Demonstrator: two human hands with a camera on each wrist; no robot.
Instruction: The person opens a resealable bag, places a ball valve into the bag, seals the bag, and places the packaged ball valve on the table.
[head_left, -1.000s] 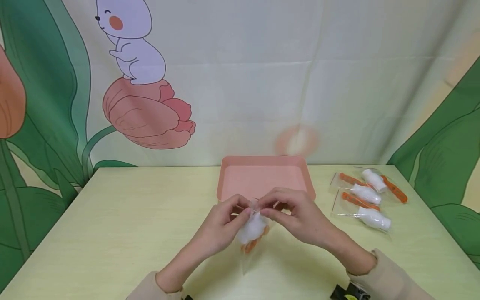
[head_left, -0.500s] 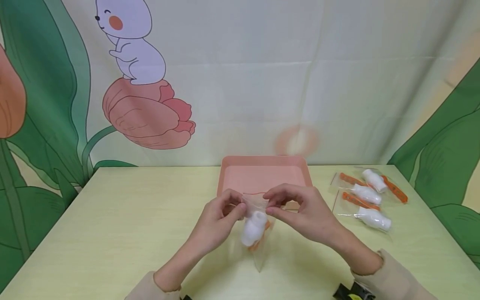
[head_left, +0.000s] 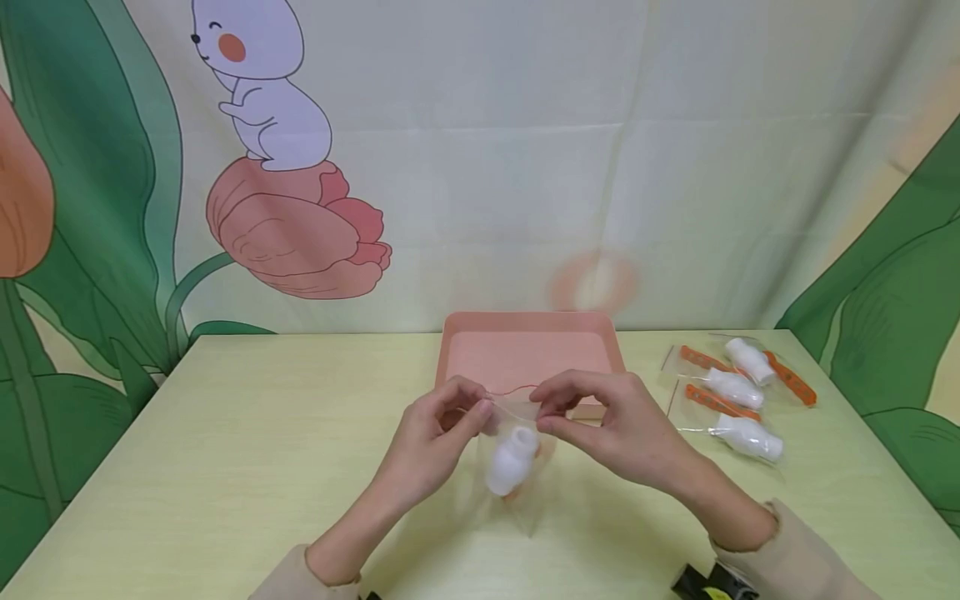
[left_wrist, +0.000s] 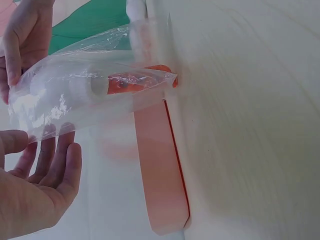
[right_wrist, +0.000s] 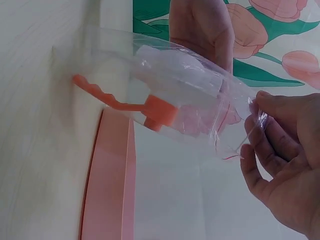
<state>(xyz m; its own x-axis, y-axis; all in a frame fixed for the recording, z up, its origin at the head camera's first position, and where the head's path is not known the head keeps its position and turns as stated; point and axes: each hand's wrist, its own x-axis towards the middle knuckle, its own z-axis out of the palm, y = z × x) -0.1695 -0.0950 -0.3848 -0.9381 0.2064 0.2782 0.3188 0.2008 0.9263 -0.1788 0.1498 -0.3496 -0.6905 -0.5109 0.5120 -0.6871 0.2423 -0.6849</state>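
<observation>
Above the table, a clear zip bag (head_left: 543, 475) with a red line along its mouth hangs between both hands. Inside it are a white plastic bottle (head_left: 513, 461) and an orange handle-like part (right_wrist: 160, 111) with a wavy edge and a blocky end. My left hand (head_left: 431, 437) pinches one side of the bag's mouth between thumb and fingers. The opposite side is pinched by my right hand (head_left: 622, 429). The mouth looks spread, with the red line bowed between the hands in the head view. Most of the orange part is hidden behind the bottle there.
A pink tray (head_left: 528, 354) stands behind the hands at the table's back edge. To the right lie several bagged sets, each a white bottle (head_left: 750, 437) with an orange part (head_left: 720, 402). A printed curtain (head_left: 480, 167) hangs behind the table.
The hands have moved apart from close together, drawing the bag's mouth wide. The bottle has come into fuller view below them, and the red line now bows upward.
</observation>
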